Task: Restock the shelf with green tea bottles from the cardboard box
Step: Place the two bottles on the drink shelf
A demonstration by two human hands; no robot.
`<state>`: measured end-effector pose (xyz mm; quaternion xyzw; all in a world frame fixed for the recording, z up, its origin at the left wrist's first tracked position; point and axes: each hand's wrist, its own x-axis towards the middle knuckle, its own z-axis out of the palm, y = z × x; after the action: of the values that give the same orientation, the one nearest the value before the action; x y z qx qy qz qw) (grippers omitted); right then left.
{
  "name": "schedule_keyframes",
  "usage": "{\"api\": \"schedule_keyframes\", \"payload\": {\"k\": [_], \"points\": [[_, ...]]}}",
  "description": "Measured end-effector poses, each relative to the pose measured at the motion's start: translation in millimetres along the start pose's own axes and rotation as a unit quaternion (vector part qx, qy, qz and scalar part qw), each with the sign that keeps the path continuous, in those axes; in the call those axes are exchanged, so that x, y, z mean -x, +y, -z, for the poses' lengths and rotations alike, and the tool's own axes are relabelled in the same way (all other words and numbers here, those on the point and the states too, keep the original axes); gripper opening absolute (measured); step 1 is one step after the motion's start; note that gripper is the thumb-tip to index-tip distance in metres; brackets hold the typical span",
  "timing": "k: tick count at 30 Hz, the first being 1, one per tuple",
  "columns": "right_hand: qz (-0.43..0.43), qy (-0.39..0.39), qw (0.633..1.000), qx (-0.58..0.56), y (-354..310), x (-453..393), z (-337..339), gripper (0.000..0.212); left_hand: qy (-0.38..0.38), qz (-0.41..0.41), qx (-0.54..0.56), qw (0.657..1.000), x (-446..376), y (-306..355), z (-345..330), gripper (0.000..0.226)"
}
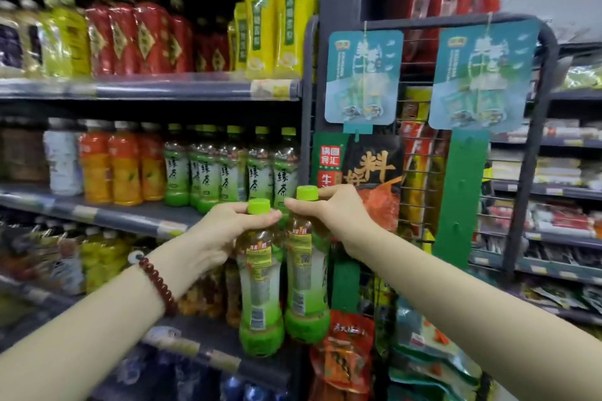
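Hands [228, 225] [332, 215] grip bottles [260, 286] nr shelf [130, 216].

green tea bottles — held: 2 [260, 273] | shelf front row: 5 [228, 166] | hanging cards — 2 [364, 76]

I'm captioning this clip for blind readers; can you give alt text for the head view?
The left hand and right hand each grip a green tea bottle by its neck, left bottle and right bottle, before the middle shelf, where matching green tea bottles stand beside orange drinks.
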<state>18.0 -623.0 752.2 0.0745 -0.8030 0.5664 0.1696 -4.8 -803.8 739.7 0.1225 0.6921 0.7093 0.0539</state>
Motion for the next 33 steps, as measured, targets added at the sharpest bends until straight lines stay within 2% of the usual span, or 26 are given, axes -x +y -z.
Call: {"api": "schedule_keyframes", "payload": {"k": [3,6,9,11,15,21,23,25,26,31,33], "points": [[0.008,-0.001,1.0,-0.009,-9.0,-18.7,-33.1,0.042,0.013,-0.006,-0.007,1.0,-8.4,7.8,34.6,0.043],[0.009,0.012,1.0,-0.007,-14.7,-40.7,-67.3,0.053,0.009,-0.009,-0.016,1.0,-20.7,16.1,69.3,0.034],[0.017,0.01,1.0,-0.021,-28.3,-57.2,-97.9,0.031,0.007,-0.004,-0.008,1.0,-37.0,24.1,107.9,0.048],[0.031,0.014,0.999,-0.023,-38.1,-69.1,-119.9,0.026,-0.007,-0.014,-0.014,1.0,-49.4,30.3,135.1,0.053],[0.055,0.061,0.996,-0.017,-57.8,-97.6,-161.5,0.034,-0.052,-0.049,-0.005,0.997,-72.9,49.9,180.2,0.038],[0.072,0.119,0.99,-0.006,-91.2,-141.2,-214.0,0.052,-0.051,-0.089,0.0,0.995,-104.1,80.2,239.0,0.016],[0.079,0.126,0.989,-0.009,-101.0,-151.8,-226.2,0.055,-0.04,-0.103,0.004,0.994,-110.6,89.1,251.3,0.018],[0.094,0.139,0.986,-0.006,-107.9,-161.9,-237.0,0.075,-0.022,-0.122,0.014,0.992,-116.3,96.2,260.1,0.026],[0.104,0.142,0.984,0.0,-110.3,-165.8,-241.7,0.079,-0.009,-0.133,0.02,0.991,-119.4,98.6,263.7,0.029],[0.133,0.17,0.976,0.013,-108.9,-182.9,-257.1,0.039,0.046,-0.185,0.029,0.981,-137.3,96.6,270.9,0.015],[0.138,0.18,0.974,0.007,-102.5,-187.8,-264.0,0.029,0.051,-0.204,0.024,0.977,-143.4,91.6,273.4,0.013]]}}
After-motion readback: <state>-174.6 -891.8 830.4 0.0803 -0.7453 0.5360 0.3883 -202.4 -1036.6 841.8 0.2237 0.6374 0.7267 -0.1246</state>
